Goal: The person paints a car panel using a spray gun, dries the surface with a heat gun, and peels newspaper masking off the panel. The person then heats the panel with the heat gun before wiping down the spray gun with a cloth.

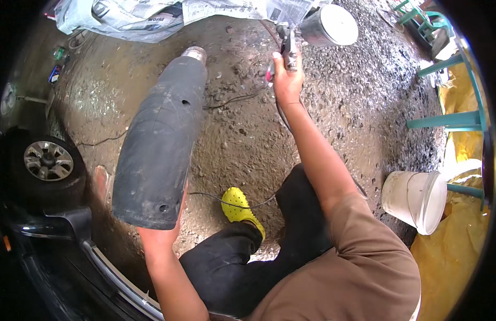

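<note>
Head view: a dark, curved panel (157, 136) left of centre, seemingly held up above the stony, wet-looking ground (242, 139).
Panel's long axis: from near left to far right, more far than sideways; broad end near, narrower end far.
Left hand (163, 235): at the broad near end, mostly hidden behind the panel; it seems to bear the weight, but how far the fingers close cannot be told.
Right hand (288, 83): closed around the grip of a metal spray gun (288, 51).
Nearer hand: the left, touching the panel; the right is well apart, to the right of the narrow far end and roughly level with it.
Between gun and panel: ground and a thin dark cable (234, 100).
Gun's nozzle: its aim cannot be made out.
Around: newspaper (216, 9) at the far side, a white bucket (339, 24) right of the gun, a wheel (48, 160) left of the panel.
</note>
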`<state>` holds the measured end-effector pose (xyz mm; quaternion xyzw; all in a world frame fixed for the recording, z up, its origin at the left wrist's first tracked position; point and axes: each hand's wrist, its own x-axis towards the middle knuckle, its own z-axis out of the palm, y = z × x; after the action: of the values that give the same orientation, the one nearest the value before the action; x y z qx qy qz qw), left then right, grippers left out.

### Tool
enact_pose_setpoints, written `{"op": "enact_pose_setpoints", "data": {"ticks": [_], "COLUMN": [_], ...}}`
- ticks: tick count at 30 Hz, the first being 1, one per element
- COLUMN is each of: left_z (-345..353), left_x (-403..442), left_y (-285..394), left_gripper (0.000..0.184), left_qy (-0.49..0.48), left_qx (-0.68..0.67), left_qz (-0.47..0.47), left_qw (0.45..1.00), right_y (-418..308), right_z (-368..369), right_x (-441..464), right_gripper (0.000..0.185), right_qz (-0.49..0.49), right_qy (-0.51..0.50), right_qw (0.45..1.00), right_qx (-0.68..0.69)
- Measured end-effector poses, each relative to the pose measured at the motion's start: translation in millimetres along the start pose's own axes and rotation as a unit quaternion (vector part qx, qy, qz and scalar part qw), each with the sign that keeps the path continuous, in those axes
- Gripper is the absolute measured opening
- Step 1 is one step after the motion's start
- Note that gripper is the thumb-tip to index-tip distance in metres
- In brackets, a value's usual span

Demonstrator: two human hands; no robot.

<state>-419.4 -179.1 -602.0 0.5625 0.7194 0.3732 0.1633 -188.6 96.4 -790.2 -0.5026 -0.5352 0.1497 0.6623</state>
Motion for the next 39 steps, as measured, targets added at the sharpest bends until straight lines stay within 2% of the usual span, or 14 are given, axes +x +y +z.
{"op": "enact_pose_setpoints", "data": {"ticks": [3,6,8,11,13,15,17,19,24,26,31,33,35,39], "left_z": [3.1,12.3,22.7,28.6,32.3,40.0,45.1,51.5,69.2,69.8,57.7,59.9,62.3,55.2], "left_x": [3.4,5.8,5.5,2.9,-0.4,-7.4,-8.8,-4.9,-14.0,-14.9,-13.2,-22.9,-24.5,-26.8], "left_y": [0.4,10.4,12.7,-6.1,-15.0,-13.0,-7.5,-2.8,-19.6,-17.4,12.2,-9.7,-15.1,-7.7], "left_gripper": [0.047,0.048,0.031,0.029,0.037,0.046,0.050,0.047,0.047,0.047,0.047,0.047,0.048,0.051], "left_qy": [-0.024,-0.024,0.016,0.016,-0.014,-0.053,-0.084,-0.110,-0.128,-0.124,-0.088,-0.119,-0.140,-0.172], "left_qx": [-0.029,-0.070,-0.062,0.032,-0.127,-0.503,-0.645,-0.625,-0.402,-0.379,-0.567,-0.474,-0.375,-0.268], "left_qz": [-0.091,-0.061,-0.026,0.041,-0.032,-0.220,-0.298,-0.299,-0.150,-0.170,-0.363,-0.262,-0.207,-0.203], "left_qw": [0.995,0.995,0.998,0.999,0.991,0.834,0.698,0.713,0.894,0.901,0.734,0.832,0.893,0.926], "right_y": [-14.9,-11.6,-11.2,-15.2,-9.9,0.5,-0.6,-4.7,22.0,32.8,30.4,57.5,70.9,93.9], "right_z": [-21.6,-29.6,-31.7,-37.7,-38.7,-39.9,-42.2,-44.0,-35.0,-27.5,-24.0,-18.0,-20.3,-16.4], "right_x": [4.3,9.8,11.9,10.3,8.3,6.2,1.4,1.4,21.0,31.4,64.0,80.2,90.4,98.2], "right_gripper": [0.053,0.054,0.051,0.048,0.047,0.045,0.043,0.044,0.050,0.053,0.057,0.058,0.061,0.064], "right_qz": [0.098,0.126,0.132,0.157,0.152,0.135,0.161,0.191,0.152,0.132,0.147,0.092,0.149,0.167], "right_qy": [-0.030,-0.056,-0.046,-0.036,-0.028,-0.017,-0.001,-0.004,0.014,0.028,0.031,0.073,0.066,0.103], "right_qw": [0.993,0.989,0.989,0.984,0.984,0.988,0.981,0.969,0.982,0.983,0.986,0.993,0.987,0.981], "right_qx": [0.062,0.048,0.047,0.077,0.086,0.079,0.112,0.154,0.109,0.127,0.078,0.033,0.004,0.002]}}
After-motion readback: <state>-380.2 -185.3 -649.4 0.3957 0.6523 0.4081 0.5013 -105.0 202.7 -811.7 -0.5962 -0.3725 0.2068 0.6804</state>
